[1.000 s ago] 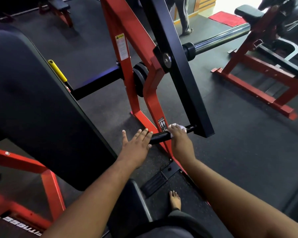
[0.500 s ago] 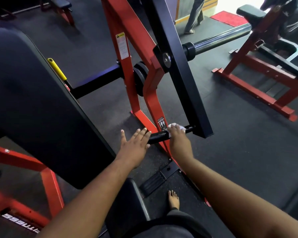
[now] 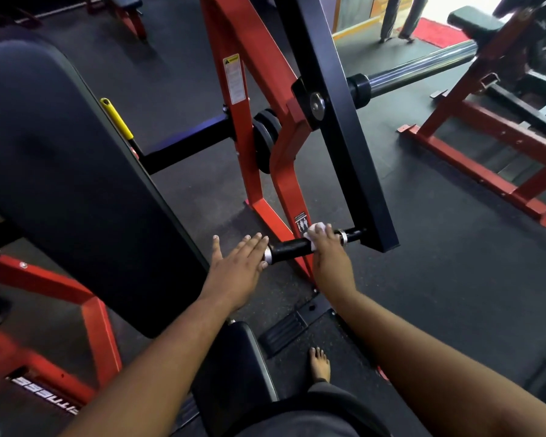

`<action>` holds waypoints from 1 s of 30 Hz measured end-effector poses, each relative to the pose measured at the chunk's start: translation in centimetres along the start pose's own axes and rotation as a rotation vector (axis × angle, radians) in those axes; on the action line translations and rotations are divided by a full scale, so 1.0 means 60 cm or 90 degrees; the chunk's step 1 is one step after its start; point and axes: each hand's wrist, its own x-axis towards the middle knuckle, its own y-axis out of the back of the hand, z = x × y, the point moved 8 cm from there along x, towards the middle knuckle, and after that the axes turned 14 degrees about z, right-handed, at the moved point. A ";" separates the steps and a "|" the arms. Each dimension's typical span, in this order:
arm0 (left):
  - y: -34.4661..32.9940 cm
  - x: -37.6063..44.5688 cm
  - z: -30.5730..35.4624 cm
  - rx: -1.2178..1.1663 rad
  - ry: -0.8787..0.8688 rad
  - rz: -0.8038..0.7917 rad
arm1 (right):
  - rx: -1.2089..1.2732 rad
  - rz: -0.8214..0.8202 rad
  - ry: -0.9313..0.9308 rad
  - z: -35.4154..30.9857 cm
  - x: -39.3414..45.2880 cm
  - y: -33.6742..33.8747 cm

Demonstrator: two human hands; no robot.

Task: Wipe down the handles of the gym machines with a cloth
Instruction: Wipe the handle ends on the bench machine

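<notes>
Right hand (image 3: 327, 247) wraps a small white cloth (image 3: 316, 230) around the black handle (image 3: 292, 246) of the red plate-loaded machine (image 3: 256, 99), left hand (image 3: 238, 263) flat-fingered at the handle's free end; likely risks: the bunched cloth slipping out, or the unpinned lever arm (image 3: 338, 121) swinging under pressure.

Dark rubber floor (image 3: 454, 279), red doorway mat (image 3: 438, 34)

A bare foot (image 3: 320, 364) rests near a black footplate (image 3: 289, 328).
</notes>
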 end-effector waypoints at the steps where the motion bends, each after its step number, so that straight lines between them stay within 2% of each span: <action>1: 0.001 -0.002 -0.003 0.001 0.004 0.001 | 0.004 0.000 0.022 -0.013 -0.011 -0.014; 7: -0.001 -0.006 -0.010 0.010 0.003 0.009 | 0.101 -0.004 0.078 -0.078 -0.073 -0.036; 11: -0.003 -0.007 -0.006 0.002 0.006 0.007 | 0.166 -0.078 0.172 -0.094 -0.104 -0.004; 15: -0.005 -0.007 -0.007 0.000 0.010 -0.003 | 0.167 0.054 0.005 -0.045 -0.028 0.036; 19: -0.004 -0.006 -0.006 0.005 0.010 0.004 | 0.050 -0.083 0.129 -0.102 -0.017 -0.038; 24: -0.001 -0.002 -0.004 0.025 0.010 -0.001 | 0.067 -0.048 0.204 -0.097 -0.084 -0.044; 28: 0.002 0.005 -0.001 0.031 0.006 -0.006 | 0.080 -0.087 0.240 -0.066 -0.127 -0.031; 30: 0.006 0.010 0.001 0.029 0.007 -0.003 | 0.099 -0.030 0.208 -0.051 -0.116 -0.004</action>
